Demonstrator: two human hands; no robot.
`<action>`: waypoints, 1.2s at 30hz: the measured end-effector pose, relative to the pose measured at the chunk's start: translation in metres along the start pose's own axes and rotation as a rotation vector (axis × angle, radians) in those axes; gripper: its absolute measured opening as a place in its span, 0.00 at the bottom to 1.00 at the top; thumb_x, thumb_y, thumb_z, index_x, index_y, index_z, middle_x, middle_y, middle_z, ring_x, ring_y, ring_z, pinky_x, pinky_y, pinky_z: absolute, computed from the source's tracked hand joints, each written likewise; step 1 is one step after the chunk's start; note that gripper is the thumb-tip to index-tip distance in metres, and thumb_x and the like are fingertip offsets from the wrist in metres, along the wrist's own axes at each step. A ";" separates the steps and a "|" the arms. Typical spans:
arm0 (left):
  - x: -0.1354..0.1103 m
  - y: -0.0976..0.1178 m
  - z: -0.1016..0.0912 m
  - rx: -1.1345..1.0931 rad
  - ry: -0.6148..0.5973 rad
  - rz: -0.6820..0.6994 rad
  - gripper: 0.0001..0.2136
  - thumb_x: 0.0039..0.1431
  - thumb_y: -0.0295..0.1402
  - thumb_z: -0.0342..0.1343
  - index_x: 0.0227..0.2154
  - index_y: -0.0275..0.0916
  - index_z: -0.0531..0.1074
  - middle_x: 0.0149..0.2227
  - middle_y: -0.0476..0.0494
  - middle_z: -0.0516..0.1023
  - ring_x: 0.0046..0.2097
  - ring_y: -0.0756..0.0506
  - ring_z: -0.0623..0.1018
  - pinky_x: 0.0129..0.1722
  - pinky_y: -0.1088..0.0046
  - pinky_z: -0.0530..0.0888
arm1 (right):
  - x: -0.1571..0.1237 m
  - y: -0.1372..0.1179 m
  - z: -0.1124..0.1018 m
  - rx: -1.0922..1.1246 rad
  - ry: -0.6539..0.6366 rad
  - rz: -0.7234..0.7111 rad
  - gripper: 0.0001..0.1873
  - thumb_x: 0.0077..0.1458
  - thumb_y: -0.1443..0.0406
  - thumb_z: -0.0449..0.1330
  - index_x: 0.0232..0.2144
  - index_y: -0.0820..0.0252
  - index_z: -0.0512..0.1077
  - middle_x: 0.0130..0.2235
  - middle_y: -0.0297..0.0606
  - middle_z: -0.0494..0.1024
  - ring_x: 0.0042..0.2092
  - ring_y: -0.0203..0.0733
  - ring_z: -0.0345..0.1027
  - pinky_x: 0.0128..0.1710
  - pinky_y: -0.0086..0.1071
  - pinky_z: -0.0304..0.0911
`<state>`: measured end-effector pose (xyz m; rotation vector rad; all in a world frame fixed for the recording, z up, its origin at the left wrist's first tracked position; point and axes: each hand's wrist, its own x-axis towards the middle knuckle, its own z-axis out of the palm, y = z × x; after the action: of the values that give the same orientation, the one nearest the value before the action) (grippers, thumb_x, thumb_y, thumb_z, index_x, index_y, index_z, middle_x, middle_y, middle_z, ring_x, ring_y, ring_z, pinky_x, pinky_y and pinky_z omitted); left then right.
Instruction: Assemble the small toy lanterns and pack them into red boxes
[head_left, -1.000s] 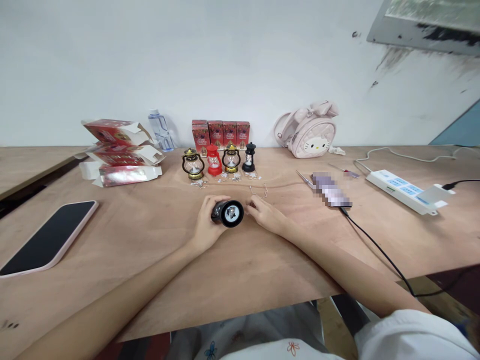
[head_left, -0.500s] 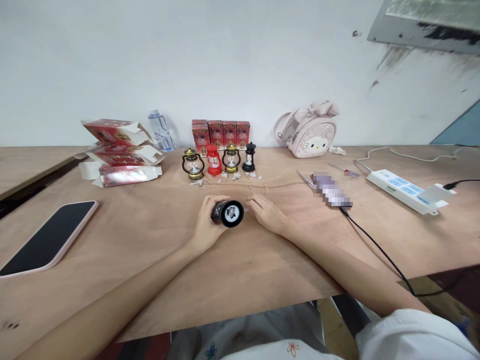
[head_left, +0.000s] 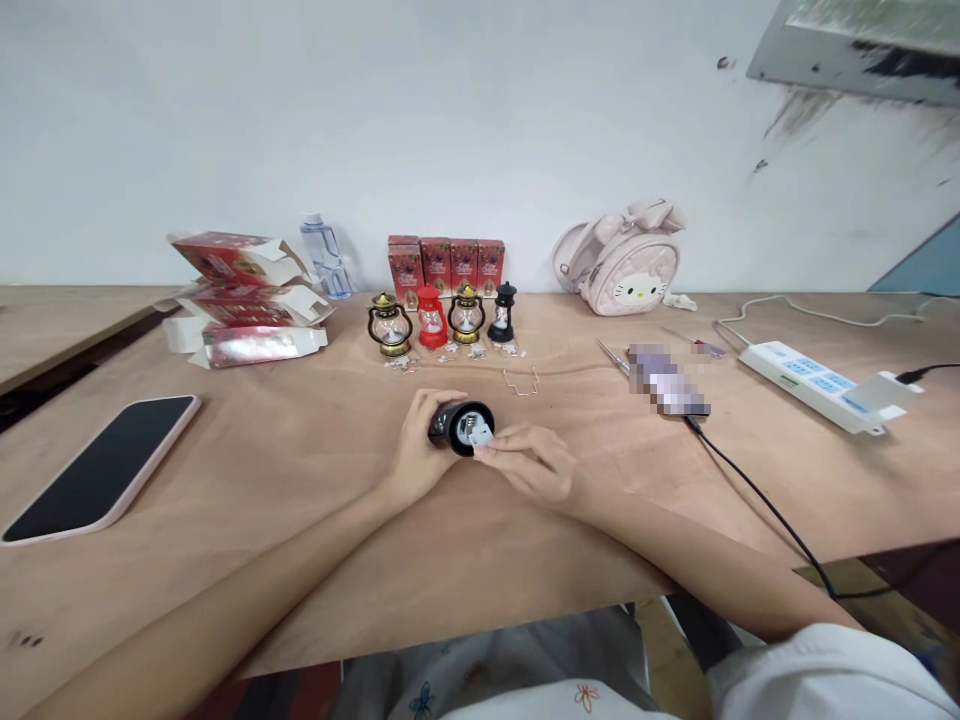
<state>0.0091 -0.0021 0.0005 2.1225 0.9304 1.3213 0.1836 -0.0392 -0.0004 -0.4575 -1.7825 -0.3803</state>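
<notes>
My left hand (head_left: pixel 414 448) is wrapped round a small black lantern (head_left: pixel 442 428), tipped so its round base faces me. Inside the dark rim of the base, a pale recess with metal parts shows. At that opening, my right hand (head_left: pixel 531 462) pinches a small white plastic piece (head_left: pixel 481 437), which overlaps the recess. Beyond my hands stand two black-and-gold lanterns (head_left: pixel 389 328), a red lantern (head_left: pixel 432 318) and another black lantern (head_left: pixel 503 314). Bent wire handles (head_left: pixel 520 388) and small white pieces (head_left: pixel 442 355) lie in front of them.
Red printed boxes (head_left: pixel 448 265) stand against the wall. Opened boxes (head_left: pixel 251 300) are stacked at left near a bottle (head_left: pixel 324 258). A phone (head_left: pixel 105 470) lies left; a screwdriver (head_left: pixel 611 352), charging phone (head_left: pixel 664 380), power strip (head_left: pixel 814 380) and pink bag (head_left: pixel 630 268) are at right.
My right hand has moved from beside the wires to the lantern's base, bringing the small white piece to the opening. My left hand keeps its hold on the lantern.
</notes>
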 end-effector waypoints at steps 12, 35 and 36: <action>-0.001 0.004 0.000 0.021 -0.031 0.037 0.16 0.49 0.29 0.58 0.43 0.40 0.67 0.41 0.43 0.67 0.44 0.44 0.72 0.45 0.65 0.71 | 0.007 -0.001 -0.003 -0.164 -0.156 -0.130 0.10 0.56 0.75 0.57 0.36 0.60 0.74 0.31 0.36 0.79 0.33 0.34 0.72 0.30 0.29 0.66; -0.002 0.005 0.000 0.038 -0.059 0.051 0.16 0.49 0.29 0.59 0.43 0.41 0.67 0.42 0.44 0.66 0.45 0.44 0.71 0.45 0.65 0.70 | 0.001 -0.003 -0.001 -0.204 -0.128 -0.157 0.07 0.54 0.73 0.58 0.35 0.59 0.71 0.31 0.34 0.79 0.31 0.35 0.66 0.31 0.31 0.63; -0.002 0.005 0.000 0.039 -0.060 0.051 0.16 0.49 0.29 0.59 0.43 0.41 0.67 0.42 0.44 0.67 0.45 0.43 0.71 0.45 0.65 0.70 | 0.001 -0.003 -0.002 -0.204 -0.131 -0.152 0.07 0.55 0.73 0.58 0.36 0.58 0.71 0.31 0.34 0.79 0.31 0.35 0.66 0.31 0.31 0.62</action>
<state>0.0096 -0.0070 0.0028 2.2168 0.8899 1.2666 0.1831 -0.0428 0.0012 -0.5013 -1.9209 -0.6560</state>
